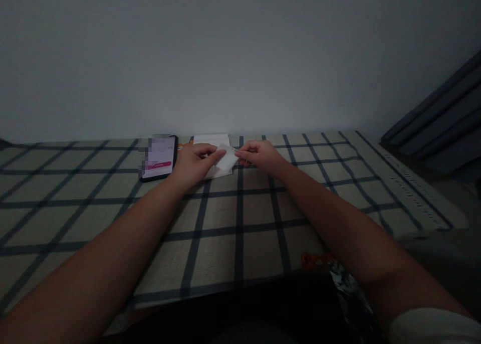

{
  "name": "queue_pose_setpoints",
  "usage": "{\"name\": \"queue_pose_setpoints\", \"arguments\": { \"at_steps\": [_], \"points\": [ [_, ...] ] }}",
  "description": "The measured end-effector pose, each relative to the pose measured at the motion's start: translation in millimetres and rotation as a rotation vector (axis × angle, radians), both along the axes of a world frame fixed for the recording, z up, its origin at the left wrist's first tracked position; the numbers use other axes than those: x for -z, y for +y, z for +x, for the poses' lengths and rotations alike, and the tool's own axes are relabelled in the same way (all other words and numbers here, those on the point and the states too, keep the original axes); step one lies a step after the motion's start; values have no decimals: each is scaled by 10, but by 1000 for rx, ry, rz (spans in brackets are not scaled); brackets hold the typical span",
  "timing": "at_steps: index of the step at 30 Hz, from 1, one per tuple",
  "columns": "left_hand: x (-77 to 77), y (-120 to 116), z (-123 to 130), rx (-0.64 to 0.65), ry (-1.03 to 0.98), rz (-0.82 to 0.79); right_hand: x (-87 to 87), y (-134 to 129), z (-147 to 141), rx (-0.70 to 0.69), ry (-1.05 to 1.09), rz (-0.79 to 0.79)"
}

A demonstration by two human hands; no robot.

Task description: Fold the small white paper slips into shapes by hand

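A small white sheet, perhaps paper or tissue [226, 161], is held up between both hands over the table. My left hand [197, 164] pinches its left side between thumb and fingers. At its right corner, my right hand [256, 155] grips it with the fingertips. Beneath and behind my left hand lies a white pad or booklet [211, 139], mostly covered by the hand. A phone with a lit screen [161, 157] rests just left of my left hand.
The checked tablecloth [259, 253] reaches back to a pale wall [240, 58]. Small orange items lie behind my left hand and near the front edge [310, 260]. Beside the latter is a shiny wrapper [347, 284]. A dark curtain [443, 123] hangs at the right.
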State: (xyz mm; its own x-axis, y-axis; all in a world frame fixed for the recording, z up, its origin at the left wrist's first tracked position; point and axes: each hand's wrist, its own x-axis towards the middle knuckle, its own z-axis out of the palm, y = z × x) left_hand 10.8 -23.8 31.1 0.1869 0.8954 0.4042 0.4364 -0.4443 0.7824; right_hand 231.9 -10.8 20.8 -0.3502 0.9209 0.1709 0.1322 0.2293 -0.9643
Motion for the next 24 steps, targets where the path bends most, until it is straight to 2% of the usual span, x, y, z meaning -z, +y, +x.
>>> {"name": "queue_pose_setpoints", "arguments": {
  "at_steps": [5, 8, 13, 17, 20, 24],
  "points": [
    [12, -13, 8, 89, -150, -224, 4, -21, -11, -68, -28, -25],
    [42, -17, 6, 154, -177, -305, -20, -57, -2, -121, -81, -2],
    [47, -32, 1, 152, -88, -221, -20, -67, 10, -127, -121, 15],
    [-2, -51, 4, 110, -69, -184, 20, -31, -9, -105, -44, -27],
    [-11, -39, 8, 72, -120, -198, 35, -15, -22, -81, 41, -60],
    [73, 23, -9, 169, -168, -305, 39, -16, -22, -66, 47, -45]
  ]
}}
